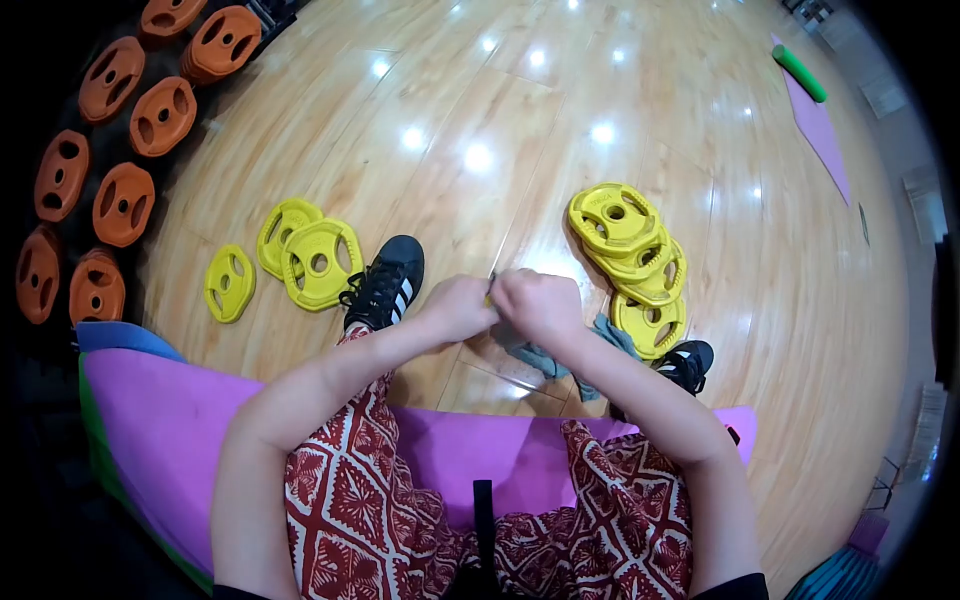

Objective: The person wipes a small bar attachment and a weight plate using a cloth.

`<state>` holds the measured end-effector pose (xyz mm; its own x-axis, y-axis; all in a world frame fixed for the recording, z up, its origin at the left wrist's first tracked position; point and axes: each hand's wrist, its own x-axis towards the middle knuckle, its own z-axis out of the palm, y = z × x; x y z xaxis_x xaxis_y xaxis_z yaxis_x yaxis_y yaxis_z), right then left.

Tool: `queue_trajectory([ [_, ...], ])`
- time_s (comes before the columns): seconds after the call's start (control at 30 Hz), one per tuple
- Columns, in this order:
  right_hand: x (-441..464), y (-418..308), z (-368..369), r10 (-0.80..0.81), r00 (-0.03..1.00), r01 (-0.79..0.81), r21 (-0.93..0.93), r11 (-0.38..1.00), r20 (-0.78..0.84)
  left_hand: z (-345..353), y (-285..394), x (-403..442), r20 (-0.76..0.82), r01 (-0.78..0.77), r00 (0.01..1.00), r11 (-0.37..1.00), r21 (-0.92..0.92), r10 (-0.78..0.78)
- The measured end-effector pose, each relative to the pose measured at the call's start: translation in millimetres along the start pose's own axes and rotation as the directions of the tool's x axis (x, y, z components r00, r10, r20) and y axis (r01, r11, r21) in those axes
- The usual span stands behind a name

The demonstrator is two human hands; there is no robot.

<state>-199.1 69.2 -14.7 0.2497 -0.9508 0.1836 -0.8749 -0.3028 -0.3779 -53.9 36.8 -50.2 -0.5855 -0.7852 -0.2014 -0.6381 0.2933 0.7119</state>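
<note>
My left hand (462, 308) and my right hand (537, 306) meet in front of me above the wooden floor, both with fingers curled closed. Something small and dark shows between them, too small to name. Below my right hand a grey-green cloth (545, 358) lies on the floor, partly hidden by my right forearm. Several yellow weight plates (650, 325) lie overlapping to the right of my hands. On the left, a yellow plate (320, 264) overlaps another (285, 235), and a third (230, 284) lies apart.
Black shoes (385, 283) are on the floor at both sides of my hands. A pink mat (170, 410) is under my legs. Orange plates (163, 115) stand racked at the left. A green roller (799, 73) lies by a pink mat (820, 135) at the upper right.
</note>
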Motion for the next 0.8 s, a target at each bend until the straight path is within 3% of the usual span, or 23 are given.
queue_trajectory([
  [0.03, 1, 14, 6, 0.001, 0.994, -0.004, -0.028, 1.0, -0.109, -6, 3, 3, 0.096, 0.038, 0.995, 0.998, -0.048, -0.033],
  [0.07, 4, 32, 9, -0.004, 0.977, -0.008, -0.054, 0.998, -0.215, -10, 8, 3, 0.092, 0.036, 0.995, 0.998, -0.048, -0.031],
  [0.13, 7, 66, 10, 0.2, 0.98, -0.19, -0.221, 0.957, 0.02, -12, 10, 3, 0.067, 0.08, 0.995, 0.993, -0.084, -0.074],
  [0.2, 2, 73, 8, 0.282, 0.959, -0.281, -0.183, 0.942, -0.022, -15, 6, 5, 0.048, 0.064, 0.997, 0.995, -0.073, -0.061],
  [0.3, 3, 10, -24, 0.134, 0.987, -0.125, 0.102, 0.987, -0.084, -9, -2, 0, 0.022, 0.137, 0.99, 0.989, 0.064, -0.139],
  [0.37, 5, 1, -12, 0.033, 0.997, -0.028, 0.075, 0.997, -0.069, -15, -4, 6, -0.085, 0.046, 0.995, 0.998, -0.045, -0.049],
  [0.43, 8, 8, -1, 0.014, 0.998, -0.01, 0.069, 0.998, -0.06, -17, -1, 2, -0.076, 0.081, 0.994, 0.996, -0.031, -0.083],
  [0.53, 17, 51, 10, 0.264, 0.964, -0.261, -0.09, 0.961, 0.03, -22, 5, -3, -0.111, 0.103, 0.988, 0.995, -0.018, -0.104],
  [0.6, 13, 58, 5, 0.317, 0.948, -0.317, -0.024, 0.948, 0.034, -26, 2, -2, -0.147, 0.094, 0.985, 0.995, -0.014, -0.095],
  [0.67, 11, 30, -8, 0.175, 0.982, -0.165, 0.124, 0.978, -0.076, -20, -3, -3, -0.12, 0.088, 0.989, 0.996, 0.002, -0.087],
  [0.8, 15, 8, -2, 0.015, 0.999, -0.009, 0.129, 0.992, -0.043, -14, -1, -4, -0.118, 0.063, 0.991, 0.998, -0.01, -0.064],
])
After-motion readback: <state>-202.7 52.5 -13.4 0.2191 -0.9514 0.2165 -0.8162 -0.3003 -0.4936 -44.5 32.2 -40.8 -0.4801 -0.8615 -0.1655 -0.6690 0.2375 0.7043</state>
